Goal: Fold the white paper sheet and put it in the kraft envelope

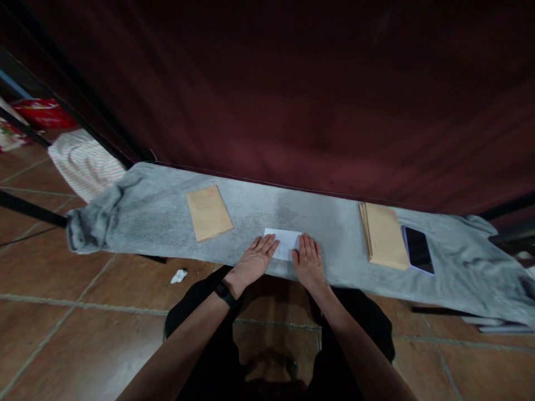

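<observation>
A small white sheet of paper (286,244) lies flat on the grey cloth in front of me, at the near edge of the bench. My left hand (256,259) rests on the paper's left side with its fingers stretched out. On the opposite side, my right hand (308,259) lies flat over the paper's right edge, fingers extended. The hands hide both ends of the sheet. To the left is a brown envelope (209,213). Over on the right sits a stack of brown envelopes (387,236).
Grey cloth (137,223) covers the narrow bench, bunched at both ends. Beside the stack lies a phone (418,250). A dark red curtain (292,100) hangs behind the bench. Crumpled white paper (179,276) is on the tiled floor, and a striped cloth (86,161) hangs at left.
</observation>
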A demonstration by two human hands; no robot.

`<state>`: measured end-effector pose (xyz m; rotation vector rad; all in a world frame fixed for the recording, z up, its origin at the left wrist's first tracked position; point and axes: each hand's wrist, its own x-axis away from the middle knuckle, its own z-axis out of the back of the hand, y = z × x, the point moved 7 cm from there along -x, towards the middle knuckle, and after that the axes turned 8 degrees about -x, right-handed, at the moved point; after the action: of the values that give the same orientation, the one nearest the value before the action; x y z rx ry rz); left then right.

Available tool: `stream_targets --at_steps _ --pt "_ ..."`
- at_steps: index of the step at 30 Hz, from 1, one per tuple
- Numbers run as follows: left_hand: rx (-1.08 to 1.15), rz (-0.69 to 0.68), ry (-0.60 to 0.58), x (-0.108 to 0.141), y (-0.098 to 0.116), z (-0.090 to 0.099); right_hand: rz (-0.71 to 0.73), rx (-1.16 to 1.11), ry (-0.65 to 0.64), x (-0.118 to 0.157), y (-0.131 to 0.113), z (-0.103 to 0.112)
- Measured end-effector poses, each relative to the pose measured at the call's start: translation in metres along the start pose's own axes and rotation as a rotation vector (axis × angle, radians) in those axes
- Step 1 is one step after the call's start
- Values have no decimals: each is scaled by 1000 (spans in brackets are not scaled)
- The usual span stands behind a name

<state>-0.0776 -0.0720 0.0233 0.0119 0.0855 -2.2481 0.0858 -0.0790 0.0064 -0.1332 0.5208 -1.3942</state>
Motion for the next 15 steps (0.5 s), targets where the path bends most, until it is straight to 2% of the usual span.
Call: stream_targets --at_steps 8,15 --pt "18 21 -7 -1 -1 -2 132 -14 -158 6 -28 -4" --pt "157 22 -23 -4 -2 1 128 -7 -193 8 -30 -4"
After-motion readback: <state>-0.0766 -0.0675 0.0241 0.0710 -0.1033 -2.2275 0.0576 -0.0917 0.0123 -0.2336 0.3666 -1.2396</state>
